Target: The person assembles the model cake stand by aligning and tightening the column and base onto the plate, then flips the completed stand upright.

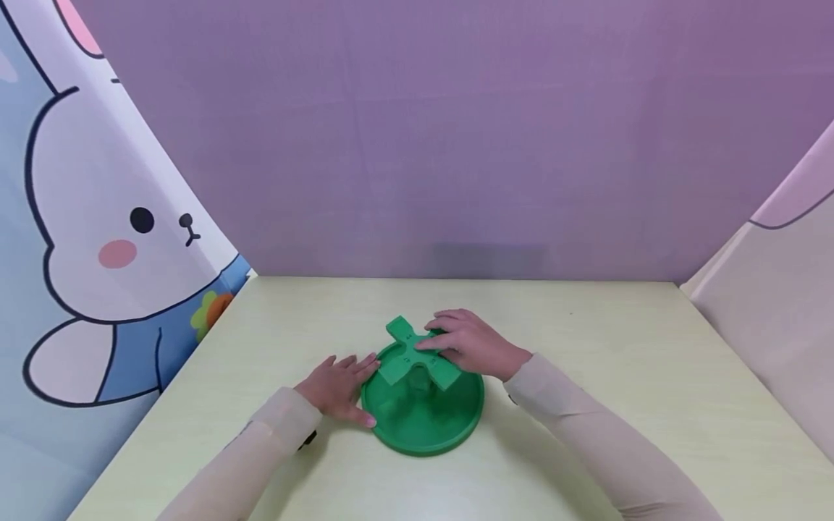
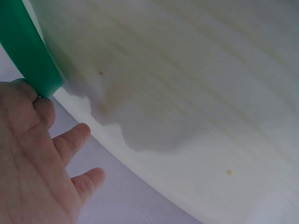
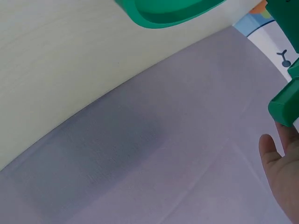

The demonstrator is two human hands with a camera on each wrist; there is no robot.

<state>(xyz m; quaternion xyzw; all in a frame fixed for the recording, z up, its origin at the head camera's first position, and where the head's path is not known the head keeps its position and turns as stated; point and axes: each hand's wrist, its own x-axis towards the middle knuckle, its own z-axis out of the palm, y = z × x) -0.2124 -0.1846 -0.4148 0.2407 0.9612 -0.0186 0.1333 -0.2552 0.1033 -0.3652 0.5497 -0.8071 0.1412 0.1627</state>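
L grip [image 1: 339, 388] @base [image 1: 420, 430], R grip [image 1: 474, 344] @cross [image 1: 409, 355]

Green round dish [image 1: 423, 434]: shallow, raised rim, lying flat, open side up. Green four-armed cross [image 1: 412, 353]: square-ended arms, small marks near hub, raised above dish. Green post [image 1: 420, 379] under cross, above dish; joins unclear.

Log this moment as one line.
left hand: touching rim of green tray | right hand: holding green cross | cross: above tray | tray: on table
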